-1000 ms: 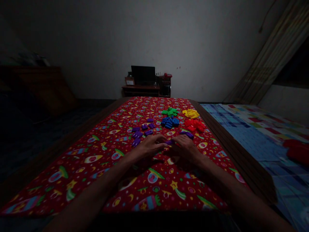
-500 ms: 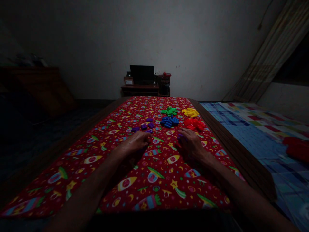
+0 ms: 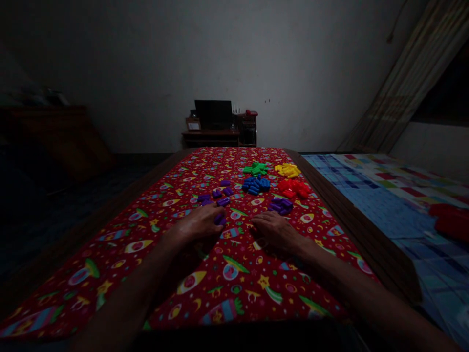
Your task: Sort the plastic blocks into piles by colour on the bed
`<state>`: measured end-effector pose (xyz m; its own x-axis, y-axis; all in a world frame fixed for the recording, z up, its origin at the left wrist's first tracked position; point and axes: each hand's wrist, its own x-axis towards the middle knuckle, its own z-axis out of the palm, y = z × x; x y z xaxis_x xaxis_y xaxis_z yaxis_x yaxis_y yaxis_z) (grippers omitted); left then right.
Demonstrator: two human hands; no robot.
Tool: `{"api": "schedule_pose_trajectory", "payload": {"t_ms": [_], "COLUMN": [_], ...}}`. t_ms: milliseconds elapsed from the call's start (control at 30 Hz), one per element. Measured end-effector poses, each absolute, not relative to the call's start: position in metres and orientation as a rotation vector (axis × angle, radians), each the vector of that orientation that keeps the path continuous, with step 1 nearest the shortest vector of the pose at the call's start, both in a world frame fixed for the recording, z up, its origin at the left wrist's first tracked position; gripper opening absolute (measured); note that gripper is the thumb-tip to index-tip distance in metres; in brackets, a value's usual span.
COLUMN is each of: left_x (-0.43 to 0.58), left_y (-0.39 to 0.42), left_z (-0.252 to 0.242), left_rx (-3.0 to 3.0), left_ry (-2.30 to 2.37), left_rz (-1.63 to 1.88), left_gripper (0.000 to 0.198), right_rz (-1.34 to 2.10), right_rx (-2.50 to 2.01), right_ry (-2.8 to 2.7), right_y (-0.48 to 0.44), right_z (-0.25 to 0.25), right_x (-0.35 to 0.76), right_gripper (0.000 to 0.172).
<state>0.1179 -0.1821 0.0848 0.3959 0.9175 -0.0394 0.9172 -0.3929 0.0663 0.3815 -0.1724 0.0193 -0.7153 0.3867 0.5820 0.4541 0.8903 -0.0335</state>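
My left hand [image 3: 200, 222] is low over the cloth, thumb and fingers closed around a small purple block [image 3: 220, 219]. Just beyond it, several loose purple blocks [image 3: 223, 201] lie scattered. My right hand [image 3: 276, 231] hovers at or just above the cloth, fingers stretched toward the left, with nothing visible in them; its palm side is hidden. Behind the right hand sits a pile of purple blocks [image 3: 280, 206]. Farther back are piles of blue blocks [image 3: 255, 185], red blocks [image 3: 293, 188], green blocks [image 3: 255, 169] and yellow blocks [image 3: 287, 170].
A red patterned cloth [image 3: 234, 271] covers the long table, whose dark edge [image 3: 366, 244] shows at the right. Beyond the far end stands a desk with a black monitor [image 3: 213, 114]. To the right is a surface with blue checked bedding [image 3: 366, 200].
My right hand has drawn back and left from the purple pile, which now shows. My left hand has shifted slightly left and nearer, and a purple block shows at its fingertips.
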Motion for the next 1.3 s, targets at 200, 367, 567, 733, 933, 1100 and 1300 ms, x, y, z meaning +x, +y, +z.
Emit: {"api": "schedule_pose_trajectory", "payload": {"t_ms": [200,367,567,733,933,1100,1300], "left_x": [0.149,0.170,0.132,0.089,0.089,0.119,0.175], "left_y": [-0.174,-0.177,-0.169,-0.153,-0.139,-0.151,-0.176], "left_z": [0.061,0.044,0.065,0.065,0.063,0.068,0.050], "left_rx": [2.331,2.160,2.378,2.373,2.138,2.125,1.850], "left_ry": [1.501,1.199,1.591,2.110,2.058,1.629,1.018], "left_rz": [0.631,0.824,0.858,0.509,0.622,1.056,0.952], "left_gripper": [0.029,0.025,0.025,0.030,0.043,0.049,0.051], "right_rz": [-0.167,-0.124,-0.302,-0.344,-0.306,-0.252,-0.240], "right_rx": [-0.680,-0.734,-1.027,-1.334,-1.335,-0.977,-0.683], "right_ry": [-2.347,-2.454,-2.317,-2.273,-2.211,-2.251,-2.353], "right_y": [-0.173,-0.174,-0.167,-0.152,-0.146,-0.163,-0.178], "right_z": [0.017,0.015,0.032,0.039,0.037,0.037,0.034], "right_x": [0.377,0.377,0.390,0.403,0.409,0.394,0.376], "right_gripper": [0.039,0.048,0.025,0.018,0.017,0.024,0.040]}}
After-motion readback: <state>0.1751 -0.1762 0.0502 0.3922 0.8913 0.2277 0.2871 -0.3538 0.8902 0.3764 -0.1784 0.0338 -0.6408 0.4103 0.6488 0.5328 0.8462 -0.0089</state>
